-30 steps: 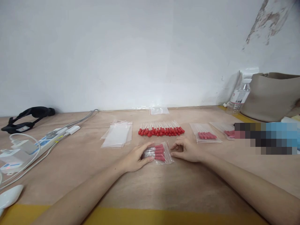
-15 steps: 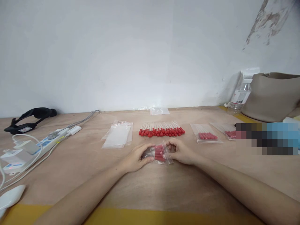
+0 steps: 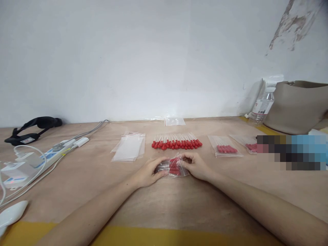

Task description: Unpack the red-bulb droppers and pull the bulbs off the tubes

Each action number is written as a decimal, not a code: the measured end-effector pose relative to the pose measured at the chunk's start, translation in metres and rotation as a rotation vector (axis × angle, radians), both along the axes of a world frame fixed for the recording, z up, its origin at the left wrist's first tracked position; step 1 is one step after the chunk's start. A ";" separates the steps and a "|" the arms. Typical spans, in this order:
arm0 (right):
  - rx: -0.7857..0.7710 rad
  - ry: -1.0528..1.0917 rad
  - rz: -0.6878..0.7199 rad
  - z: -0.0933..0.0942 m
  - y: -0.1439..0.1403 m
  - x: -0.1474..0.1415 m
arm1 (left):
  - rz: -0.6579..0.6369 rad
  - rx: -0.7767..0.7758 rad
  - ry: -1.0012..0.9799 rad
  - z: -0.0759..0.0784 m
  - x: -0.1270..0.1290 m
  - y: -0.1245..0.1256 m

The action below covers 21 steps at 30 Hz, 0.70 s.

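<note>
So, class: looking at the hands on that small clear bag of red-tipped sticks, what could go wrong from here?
1. Both hands, left hand and right hand, squeeze the small bag; the thin sticks inside might bend or poke through the plastic.
2. The loose row of red-tipped sticks lies just beyond the knuckles; a forward nudge could scatter it.

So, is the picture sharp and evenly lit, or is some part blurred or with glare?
Head view: soft, even light, only faint shadows under the hands; the small bag between the left hand and right hand shows slight glare; a pixelated block hides the right side; table edges bend slightly.
</note>
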State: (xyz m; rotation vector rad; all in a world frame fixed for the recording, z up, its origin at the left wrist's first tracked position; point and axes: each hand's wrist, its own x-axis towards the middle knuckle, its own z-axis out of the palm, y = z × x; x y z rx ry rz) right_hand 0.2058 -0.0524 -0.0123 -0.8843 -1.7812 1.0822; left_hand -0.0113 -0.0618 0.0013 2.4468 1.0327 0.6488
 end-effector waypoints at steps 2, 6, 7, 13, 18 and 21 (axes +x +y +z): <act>-0.040 0.020 -0.037 0.002 0.003 0.008 | 0.006 0.002 0.000 0.000 -0.001 0.000; -0.174 0.049 -0.123 0.013 0.014 0.039 | -0.021 0.045 -0.020 -0.002 -0.003 0.002; -0.176 0.056 -0.164 0.017 0.017 0.049 | -0.028 0.054 -0.026 -0.002 -0.003 0.002; 0.033 0.113 -0.463 0.053 0.035 0.100 | -0.018 0.065 -0.011 -0.002 -0.004 0.002; 0.385 -0.064 -0.521 0.048 0.055 0.101 | -0.012 0.060 -0.005 -0.003 -0.004 0.002; 0.615 -0.295 -0.493 0.031 0.065 0.089 | -0.019 0.063 -0.015 -0.004 -0.004 0.003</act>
